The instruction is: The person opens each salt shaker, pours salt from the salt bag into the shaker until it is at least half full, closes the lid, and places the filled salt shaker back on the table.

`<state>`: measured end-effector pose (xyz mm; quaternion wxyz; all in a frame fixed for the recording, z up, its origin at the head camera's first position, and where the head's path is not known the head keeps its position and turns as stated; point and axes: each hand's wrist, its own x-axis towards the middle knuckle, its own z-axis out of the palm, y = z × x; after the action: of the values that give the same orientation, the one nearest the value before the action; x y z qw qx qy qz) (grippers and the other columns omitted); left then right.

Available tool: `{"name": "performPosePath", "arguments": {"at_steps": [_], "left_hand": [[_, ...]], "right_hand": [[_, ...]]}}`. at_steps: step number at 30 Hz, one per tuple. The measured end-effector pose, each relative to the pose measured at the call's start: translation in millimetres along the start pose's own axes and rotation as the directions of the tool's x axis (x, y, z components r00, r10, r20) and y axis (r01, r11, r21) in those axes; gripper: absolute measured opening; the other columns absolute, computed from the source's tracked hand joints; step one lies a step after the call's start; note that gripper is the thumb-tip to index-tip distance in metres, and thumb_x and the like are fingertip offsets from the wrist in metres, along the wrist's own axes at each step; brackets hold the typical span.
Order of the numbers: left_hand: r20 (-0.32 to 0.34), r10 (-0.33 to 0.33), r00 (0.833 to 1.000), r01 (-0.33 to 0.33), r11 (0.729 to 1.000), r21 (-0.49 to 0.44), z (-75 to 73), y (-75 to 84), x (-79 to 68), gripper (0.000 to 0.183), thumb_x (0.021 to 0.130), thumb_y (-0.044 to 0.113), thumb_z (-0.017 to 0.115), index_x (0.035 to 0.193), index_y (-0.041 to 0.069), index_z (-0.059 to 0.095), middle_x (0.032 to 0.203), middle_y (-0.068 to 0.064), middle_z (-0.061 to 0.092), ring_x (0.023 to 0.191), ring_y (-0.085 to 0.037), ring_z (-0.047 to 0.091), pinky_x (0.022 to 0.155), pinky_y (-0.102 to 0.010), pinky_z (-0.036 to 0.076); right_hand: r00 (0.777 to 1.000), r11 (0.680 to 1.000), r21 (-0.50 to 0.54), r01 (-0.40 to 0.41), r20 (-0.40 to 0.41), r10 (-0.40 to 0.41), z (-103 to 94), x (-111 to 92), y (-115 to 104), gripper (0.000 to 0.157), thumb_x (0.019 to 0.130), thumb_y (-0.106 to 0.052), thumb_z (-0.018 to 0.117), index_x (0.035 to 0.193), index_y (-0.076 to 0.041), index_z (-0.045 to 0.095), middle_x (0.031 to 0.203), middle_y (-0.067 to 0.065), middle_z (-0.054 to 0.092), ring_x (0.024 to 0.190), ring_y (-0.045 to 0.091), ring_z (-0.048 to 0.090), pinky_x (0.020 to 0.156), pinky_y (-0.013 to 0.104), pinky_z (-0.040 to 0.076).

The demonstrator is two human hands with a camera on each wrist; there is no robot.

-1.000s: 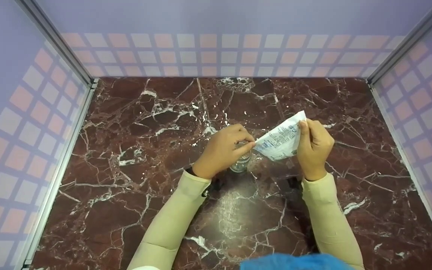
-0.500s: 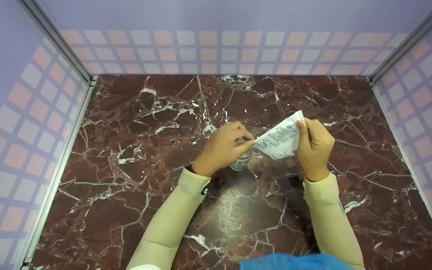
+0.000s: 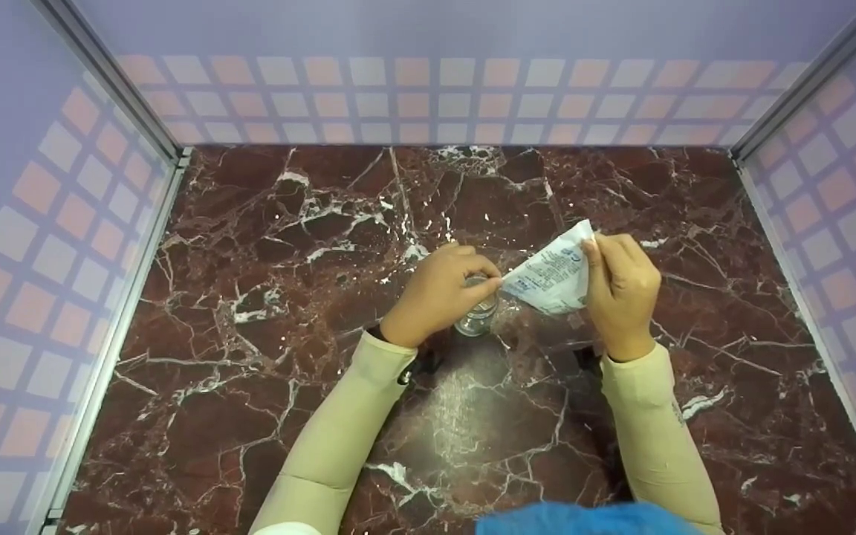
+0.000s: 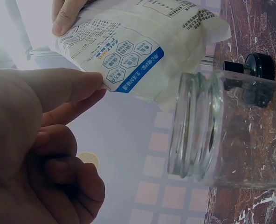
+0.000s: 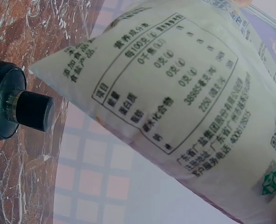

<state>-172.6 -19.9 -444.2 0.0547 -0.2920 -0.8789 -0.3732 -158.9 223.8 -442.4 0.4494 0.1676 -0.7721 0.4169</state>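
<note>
A white printed salt packet (image 3: 549, 279) is held up in the air between both hands. My left hand (image 3: 437, 296) pinches its lower left corner between thumb and forefinger, the other fingers curled loosely. On the far side my right hand (image 3: 625, 293) grips the packet's upper right edge with the thumb in front. Below my left hand stands a glass jar (image 3: 475, 321) with an uncapped threaded mouth, partly covered by the hand in the head view. In the left wrist view the packet's lower edge hangs close beside the jar's rim (image 4: 187, 126).
White grains (image 3: 446, 223) lie scattered on the dark red marbled tabletop (image 3: 250, 446), mostly behind my left hand. A dark round object with a black cylindrical top (image 5: 33, 109) stands near the packet, hidden in the head view. Tiled panels (image 3: 428, 100) enclose the back and sides.
My right hand and its side of the packet have shifted slightly left. My left hand keeps its pinch on the corner, almost in place.
</note>
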Motion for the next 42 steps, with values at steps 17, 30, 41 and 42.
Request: {"name": "performPosePath", "arguments": {"at_steps": [17,30,41,42], "left_hand": [[0.022,0.004,1.000,-0.005,0.998,0.060,-2.7,1.5,-0.1,0.013,0.096,0.030,0.074,0.094,0.019,0.080,0.088,0.007,0.071,0.085,-0.014,0.061,0.084,-0.028,0.050],[0.024,0.025,0.999,-0.027,0.997,0.075,-2.1,-2.4,0.4,0.013,0.096,0.028,0.074,0.095,0.017,0.080,0.087,0.005,0.071,0.085,-0.019,0.063,0.082,-0.031,0.050],[0.038,0.013,0.999,-0.016,0.997,0.072,-3.5,1.1,-0.5,0.015,0.096,0.032,0.073,0.096,0.018,0.080,0.087,0.006,0.068,0.085,-0.017,0.059,0.079,-0.028,0.049],[0.040,0.014,0.999,-0.017,0.998,0.065,-4.1,1.7,-0.8,0.015,0.096,0.032,0.073,0.096,0.018,0.080,0.087,0.006,0.068,0.085,-0.018,0.060,0.079,-0.029,0.049]], "right_hand": [[0.999,0.998,-0.054,0.043,0.017,-0.042,-0.5,0,-3,0.007,0.085,0.011,0.075,0.088,0.004,0.074,0.075,0.015,0.064,0.063,0.025,0.052,0.063,0.027,0.037],[0.996,0.998,-0.046,0.041,0.075,-0.038,-2.6,2,-6,0.009,0.093,-0.004,0.074,0.092,0.005,0.075,0.077,0.014,0.067,0.066,0.027,0.057,0.066,0.029,0.041],[0.986,0.995,-0.056,0.088,0.145,-0.080,-11.2,12,-6,0.002,0.090,0.003,0.074,0.092,0.003,0.075,0.075,0.013,0.065,0.060,0.023,0.050,0.061,0.030,0.036],[0.985,0.993,-0.057,0.099,0.147,-0.090,-11.2,13,-7,0.003,0.089,0.004,0.075,0.092,0.003,0.075,0.075,0.013,0.065,0.060,0.023,0.050,0.060,0.030,0.036]]}}
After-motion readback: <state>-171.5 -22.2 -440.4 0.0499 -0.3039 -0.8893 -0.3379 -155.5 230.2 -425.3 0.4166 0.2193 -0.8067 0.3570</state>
